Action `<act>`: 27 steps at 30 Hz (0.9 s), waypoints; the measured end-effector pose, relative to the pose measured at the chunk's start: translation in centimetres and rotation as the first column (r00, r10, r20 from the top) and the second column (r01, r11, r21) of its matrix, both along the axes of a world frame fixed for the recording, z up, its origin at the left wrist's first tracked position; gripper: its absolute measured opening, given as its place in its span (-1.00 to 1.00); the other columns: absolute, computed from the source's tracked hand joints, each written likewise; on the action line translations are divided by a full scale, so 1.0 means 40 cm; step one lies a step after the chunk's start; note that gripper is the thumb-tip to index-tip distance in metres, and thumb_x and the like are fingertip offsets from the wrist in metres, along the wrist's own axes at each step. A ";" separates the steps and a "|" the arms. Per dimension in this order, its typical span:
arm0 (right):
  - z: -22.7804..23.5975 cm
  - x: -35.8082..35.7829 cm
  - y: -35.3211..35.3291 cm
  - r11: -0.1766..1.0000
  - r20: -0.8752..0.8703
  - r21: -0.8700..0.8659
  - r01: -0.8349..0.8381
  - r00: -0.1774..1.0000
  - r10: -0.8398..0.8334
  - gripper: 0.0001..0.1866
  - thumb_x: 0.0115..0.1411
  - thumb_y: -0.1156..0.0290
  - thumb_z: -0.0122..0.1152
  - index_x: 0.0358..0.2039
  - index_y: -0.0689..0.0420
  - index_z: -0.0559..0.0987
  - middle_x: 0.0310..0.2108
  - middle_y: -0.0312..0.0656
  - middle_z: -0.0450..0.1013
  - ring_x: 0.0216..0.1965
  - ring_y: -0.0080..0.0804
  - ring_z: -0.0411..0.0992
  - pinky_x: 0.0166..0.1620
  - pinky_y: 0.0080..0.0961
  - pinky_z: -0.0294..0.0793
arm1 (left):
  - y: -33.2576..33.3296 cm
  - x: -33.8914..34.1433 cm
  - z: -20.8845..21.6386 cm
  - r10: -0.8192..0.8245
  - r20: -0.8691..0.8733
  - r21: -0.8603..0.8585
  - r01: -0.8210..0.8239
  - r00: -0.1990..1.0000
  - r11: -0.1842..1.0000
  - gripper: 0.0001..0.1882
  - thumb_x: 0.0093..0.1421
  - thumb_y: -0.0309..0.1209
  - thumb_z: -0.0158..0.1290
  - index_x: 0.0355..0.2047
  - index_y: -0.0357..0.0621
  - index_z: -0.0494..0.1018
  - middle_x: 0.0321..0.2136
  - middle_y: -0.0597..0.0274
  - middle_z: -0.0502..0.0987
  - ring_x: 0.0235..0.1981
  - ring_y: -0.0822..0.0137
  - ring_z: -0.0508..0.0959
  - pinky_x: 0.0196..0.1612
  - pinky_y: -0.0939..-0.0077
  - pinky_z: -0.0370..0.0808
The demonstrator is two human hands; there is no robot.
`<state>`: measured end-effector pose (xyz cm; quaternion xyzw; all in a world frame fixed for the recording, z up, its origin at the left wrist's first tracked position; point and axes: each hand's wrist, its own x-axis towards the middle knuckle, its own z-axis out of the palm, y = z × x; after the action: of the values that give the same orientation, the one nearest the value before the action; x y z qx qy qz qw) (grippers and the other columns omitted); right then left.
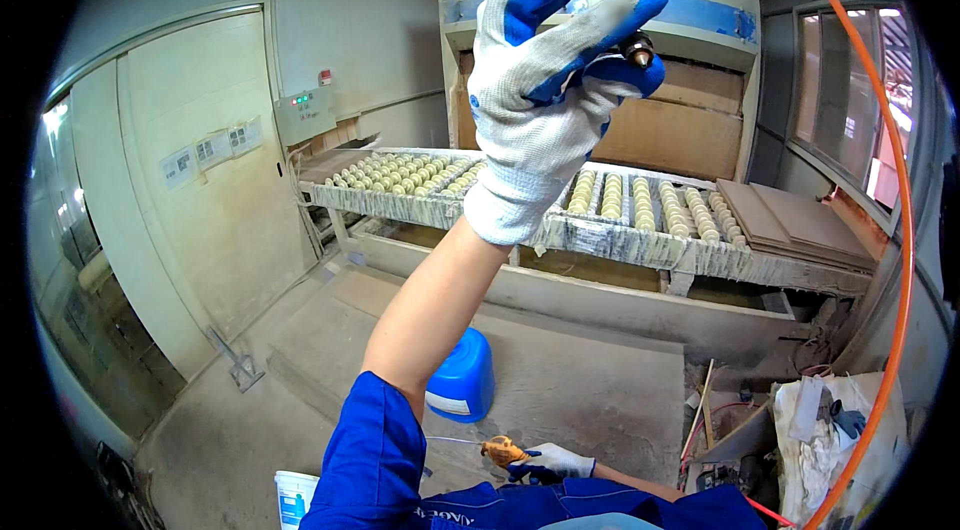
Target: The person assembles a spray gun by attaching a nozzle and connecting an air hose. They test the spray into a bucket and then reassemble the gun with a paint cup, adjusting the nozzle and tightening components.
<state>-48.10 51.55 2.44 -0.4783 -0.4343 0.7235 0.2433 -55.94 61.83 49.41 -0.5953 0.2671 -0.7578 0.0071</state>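
My left hand (pixel 560 70), in a white knit glove with blue-coated fingers, is raised high in front of me. Pinched between its fingers is a small dark metal piece with a copper-coloured tip (pixel 639 54), partly hidden by the glove. Low down near my body, my right hand (pixel 553 462), gloved the same way, is closed on a yellow-orange hand tool (pixel 503 451). From that tool a thin metal shaft points left; its exact kind cannot be made out.
A long crusted bench (pixel 640 242) carries rows of pale round pieces (pixel 398 173), with brown boards (pixel 800 220) at its right end. A blue plastic drum (pixel 462 375) and white bucket (pixel 292 498) stand on the floor. An orange hose (pixel 903 230) hangs at right beside a cluttered corner.
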 end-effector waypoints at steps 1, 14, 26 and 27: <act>-0.006 0.002 -0.002 1.000 -0.027 -0.010 0.014 1.000 -0.015 -0.64 0.20 0.12 0.27 -0.10 0.07 0.61 -0.37 -0.40 0.55 -0.55 -0.78 0.34 -0.57 -0.79 0.23 | -0.001 0.000 0.003 0.012 0.024 0.026 -0.013 1.000 1.000 -0.52 -0.10 -0.59 0.34 -0.12 0.10 0.63 0.08 0.23 0.39 -0.01 0.38 0.45 0.00 0.56 0.54; -0.005 -0.004 -0.001 0.999 0.008 0.044 0.009 1.000 -0.009 -0.61 0.20 0.11 0.27 -0.12 0.16 0.61 -0.43 -0.40 0.51 -0.53 -0.75 0.33 -0.53 -0.76 0.23 | 0.014 -0.054 -0.056 -0.625 -0.276 -0.429 0.488 0.730 0.760 -0.61 0.19 -0.57 0.08 0.06 -0.20 0.46 0.06 0.13 0.44 -0.06 0.41 0.52 0.06 0.48 0.50; 0.184 -0.024 0.112 0.858 0.035 0.341 0.385 0.906 -0.421 -0.68 0.23 0.26 0.18 -0.13 0.23 0.53 -0.39 -0.20 0.57 -0.57 -0.61 0.45 -0.61 -0.71 0.35 | -0.055 -0.347 -0.731 -0.680 0.733 -0.593 0.500 0.011 -0.631 -0.62 0.27 -0.17 0.05 0.06 0.04 0.46 -0.04 0.19 0.56 0.01 0.16 0.52 0.12 0.18 0.40; 0.222 -0.037 0.135 0.854 0.050 0.357 0.379 0.905 -0.423 -0.68 0.23 0.28 0.18 -0.11 0.24 0.53 -0.38 -0.17 0.57 -0.59 -0.60 0.45 -0.62 -0.72 0.34 | -0.071 -0.369 -0.761 -0.661 0.750 -0.570 0.511 0.006 -0.643 -0.62 0.27 -0.16 0.05 0.06 0.04 0.46 -0.04 0.19 0.56 0.01 0.16 0.52 0.12 0.18 0.40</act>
<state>-49.58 56.96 11.32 -0.5540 -0.4572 0.5392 0.4397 -70.70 59.00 18.97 -0.1146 0.0955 -0.4353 -0.8878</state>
